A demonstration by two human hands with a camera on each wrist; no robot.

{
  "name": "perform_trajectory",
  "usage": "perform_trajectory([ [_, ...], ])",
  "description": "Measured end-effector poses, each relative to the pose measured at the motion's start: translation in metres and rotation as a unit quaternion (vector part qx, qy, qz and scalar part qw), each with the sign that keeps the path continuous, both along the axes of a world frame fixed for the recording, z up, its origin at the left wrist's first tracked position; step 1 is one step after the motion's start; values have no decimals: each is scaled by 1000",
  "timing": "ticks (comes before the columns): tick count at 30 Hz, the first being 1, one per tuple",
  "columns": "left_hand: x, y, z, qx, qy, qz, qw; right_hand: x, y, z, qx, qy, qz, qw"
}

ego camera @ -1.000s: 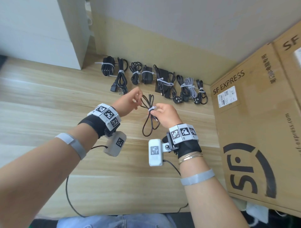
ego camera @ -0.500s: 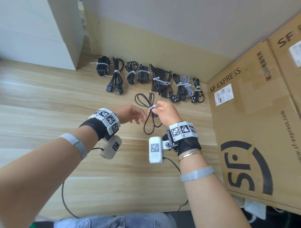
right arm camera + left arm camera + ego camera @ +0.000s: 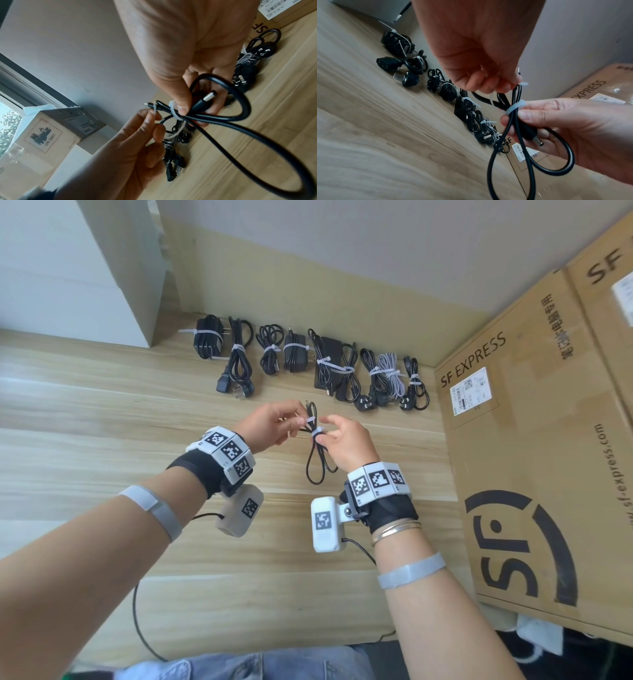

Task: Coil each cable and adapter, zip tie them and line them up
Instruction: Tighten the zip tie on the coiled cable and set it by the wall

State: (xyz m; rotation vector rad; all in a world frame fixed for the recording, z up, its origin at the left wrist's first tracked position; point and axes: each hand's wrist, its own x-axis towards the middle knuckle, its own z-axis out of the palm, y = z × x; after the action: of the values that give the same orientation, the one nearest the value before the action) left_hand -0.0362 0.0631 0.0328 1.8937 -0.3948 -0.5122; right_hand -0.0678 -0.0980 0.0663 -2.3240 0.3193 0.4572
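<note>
A thin black cable [image 3: 317,463] folded into loops hangs above the wooden floor, its barrel plug [image 3: 206,99] lying across my right palm. My right hand [image 3: 342,441] grips the bundle at its middle, where a white zip tie [image 3: 515,107] wraps round it. My left hand [image 3: 274,422] pinches the tie's loose tail [image 3: 154,109] between thumb and finger, just left of the bundle. Farther back, several tied cables and adapters [image 3: 308,361] lie in a row along the wall.
A large SF Express cardboard box [image 3: 534,440] stands on the right, close to the row's end. A white cabinet [image 3: 68,268] fills the back left corner. Bare wooden floor [image 3: 102,422] stretches to the left. My wrist camera lead [image 3: 137,621] trails near my lap.
My left hand moved back to the bundle and took hold of the zip tie's tail. Both hands with the cable shifted slightly away from me.
</note>
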Motion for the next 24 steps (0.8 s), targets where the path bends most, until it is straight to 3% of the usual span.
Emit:
perform_trajectory([
  [7,0,-4,-1,116,-142,-2,983,-5,0,-1,-17,-23,-2,1000],
  [24,1,-10,10,160,-176,14,971,-8,-1,2,6,-10,-9,1000],
])
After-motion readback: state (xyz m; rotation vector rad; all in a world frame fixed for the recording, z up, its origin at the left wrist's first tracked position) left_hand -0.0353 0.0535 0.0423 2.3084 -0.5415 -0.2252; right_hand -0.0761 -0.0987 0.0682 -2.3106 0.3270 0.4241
